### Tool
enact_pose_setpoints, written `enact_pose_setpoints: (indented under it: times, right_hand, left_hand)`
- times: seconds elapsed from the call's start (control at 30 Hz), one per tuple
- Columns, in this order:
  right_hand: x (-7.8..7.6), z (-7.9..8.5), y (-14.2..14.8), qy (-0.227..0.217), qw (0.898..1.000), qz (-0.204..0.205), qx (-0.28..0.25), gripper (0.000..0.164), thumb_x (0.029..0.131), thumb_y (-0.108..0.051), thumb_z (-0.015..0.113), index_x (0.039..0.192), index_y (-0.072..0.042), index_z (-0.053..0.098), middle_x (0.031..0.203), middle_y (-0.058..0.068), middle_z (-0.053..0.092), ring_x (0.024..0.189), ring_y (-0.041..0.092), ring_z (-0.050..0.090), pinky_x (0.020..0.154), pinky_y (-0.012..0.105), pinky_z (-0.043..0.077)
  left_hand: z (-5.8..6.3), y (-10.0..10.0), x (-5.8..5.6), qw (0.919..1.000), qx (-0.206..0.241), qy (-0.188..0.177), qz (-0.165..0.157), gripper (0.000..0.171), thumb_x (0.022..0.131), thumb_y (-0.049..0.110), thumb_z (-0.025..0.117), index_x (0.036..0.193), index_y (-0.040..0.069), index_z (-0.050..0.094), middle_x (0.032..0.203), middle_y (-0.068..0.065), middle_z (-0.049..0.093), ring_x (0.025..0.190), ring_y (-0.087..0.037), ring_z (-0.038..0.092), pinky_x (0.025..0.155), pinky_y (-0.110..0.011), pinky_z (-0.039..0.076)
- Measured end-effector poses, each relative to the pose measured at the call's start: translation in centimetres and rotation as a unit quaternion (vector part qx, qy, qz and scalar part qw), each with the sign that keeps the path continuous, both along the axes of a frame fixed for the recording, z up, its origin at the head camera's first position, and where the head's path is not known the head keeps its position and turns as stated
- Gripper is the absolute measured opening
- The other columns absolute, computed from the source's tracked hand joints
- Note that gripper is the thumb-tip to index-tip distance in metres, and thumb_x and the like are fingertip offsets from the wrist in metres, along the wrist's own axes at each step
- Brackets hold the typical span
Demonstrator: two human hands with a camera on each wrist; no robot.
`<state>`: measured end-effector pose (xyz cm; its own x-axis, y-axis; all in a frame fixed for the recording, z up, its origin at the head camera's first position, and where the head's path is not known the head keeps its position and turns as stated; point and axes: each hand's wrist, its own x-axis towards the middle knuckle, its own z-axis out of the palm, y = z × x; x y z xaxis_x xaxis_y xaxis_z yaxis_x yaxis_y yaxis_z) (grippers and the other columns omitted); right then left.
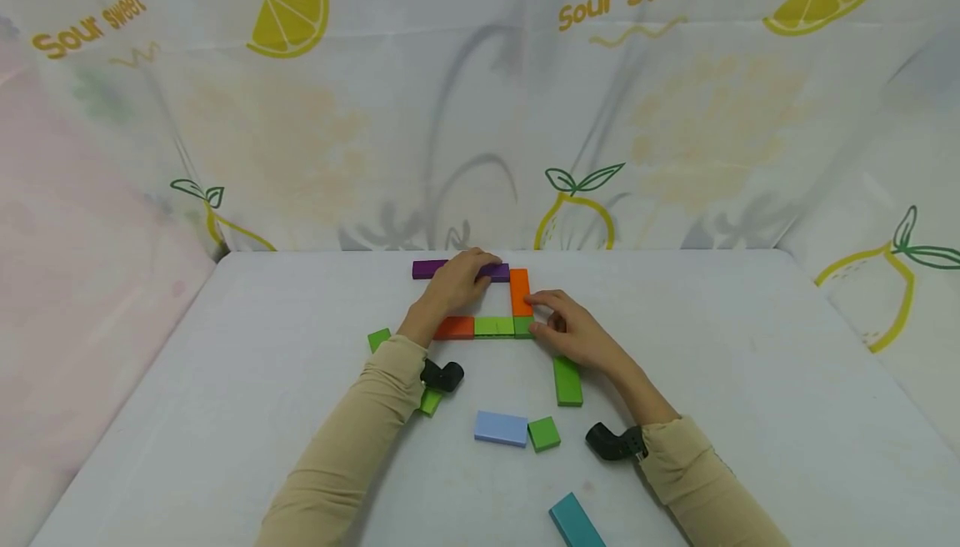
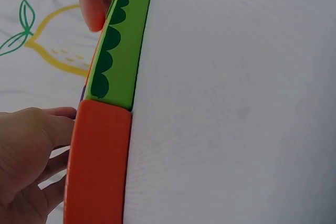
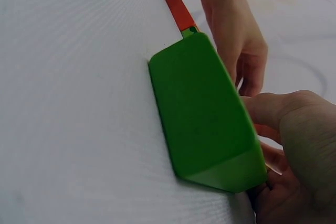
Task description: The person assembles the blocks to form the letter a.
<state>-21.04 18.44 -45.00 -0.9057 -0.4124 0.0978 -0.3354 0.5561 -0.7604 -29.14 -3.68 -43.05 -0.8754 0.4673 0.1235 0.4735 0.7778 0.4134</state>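
Note:
My left hand (image 1: 459, 282) reaches over the row of purple blocks, pinching the right purple block (image 1: 497, 273) between thumb and fingers. A darker purple block (image 1: 429, 269) shows to its left. My right hand (image 1: 576, 332) touches the right side of the orange block (image 1: 520, 293) with a fingertip, its thumb at the small green block (image 1: 523, 328). Left of that green block lie a light green block (image 1: 493, 327) with scalloped dark markings and a red-orange block (image 2: 100, 161), end to end. In the left wrist view, the left fingertips are hidden behind this row.
A green oblong block (image 1: 567, 382) lies under the right wrist. Nearer are a light blue block (image 1: 501, 429), a green square block (image 1: 544, 434) and a teal block (image 1: 576, 520). Two green blocks (image 1: 378, 338) lie partly behind the left forearm. A patterned cloth (image 1: 480, 97) hangs behind the table.

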Motion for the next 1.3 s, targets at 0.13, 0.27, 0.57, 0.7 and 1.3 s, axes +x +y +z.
enact_pose_setpoints:
  times: [0.13,0.27,0.57,0.7,1.3]
  right_hand:
    - [0.0,0.0,0.0,0.001,1.0,-0.003,0.004,0.041,0.093,-0.022,0.06,0.133,-0.015,0.052,0.131,0.008,0.05,0.079,0.016,0.048,0.068,0.022,0.041]
    - [0.0,0.1,0.0,-0.001,1.0,-0.002,0.006,0.041,0.093,-0.022,0.06,0.133,-0.015,0.052,0.131,0.008,0.05,0.079,0.016,0.048,0.068,0.022,0.041]
    - [-0.1,0.2,0.1,-0.002,1.0,0.0,0.006,0.042,0.093,-0.022,0.06,0.133,-0.014,0.052,0.131,0.008,0.05,0.08,0.016,0.049,0.068,0.022,0.041]
    - [-0.1,0.1,0.1,-0.001,1.0,0.0,0.002,0.042,0.092,-0.022,0.061,0.133,-0.014,0.052,0.13,0.009,0.051,0.079,0.015,0.049,0.068,0.022,0.041]
    - [-0.2,0.1,0.0,-0.009,1.0,0.001,0.005,0.043,0.092,-0.024,0.061,0.133,-0.014,0.052,0.131,0.009,0.051,0.08,0.016,0.049,0.068,0.022,0.042]
  left_hand:
    - [0.0,0.0,0.0,1.0,0.002,0.002,-0.001,0.034,0.092,0.009,0.057,0.126,0.014,0.06,0.122,-0.007,0.061,0.114,-0.023,0.057,0.101,-0.038,0.045]
    - [-0.1,0.0,0.0,1.0,0.002,0.007,-0.003,0.034,0.092,0.009,0.057,0.126,0.013,0.06,0.121,-0.007,0.061,0.113,-0.023,0.057,0.101,-0.038,0.045]
    - [-0.1,0.0,0.1,0.9999,0.009,0.005,-0.007,0.034,0.092,0.009,0.058,0.125,0.013,0.06,0.122,-0.008,0.061,0.116,-0.023,0.056,0.103,-0.038,0.043]
    - [-0.1,0.0,0.2,0.9999,0.01,0.005,-0.007,0.034,0.092,0.009,0.058,0.125,0.012,0.06,0.122,-0.008,0.061,0.116,-0.024,0.055,0.103,-0.039,0.043]
    - [-0.2,-1.4,-0.1,0.9954,0.093,-0.013,0.016,0.036,0.093,0.028,0.059,0.127,0.015,0.059,0.131,-0.004,0.058,0.119,-0.025,0.054,0.101,-0.043,0.044]
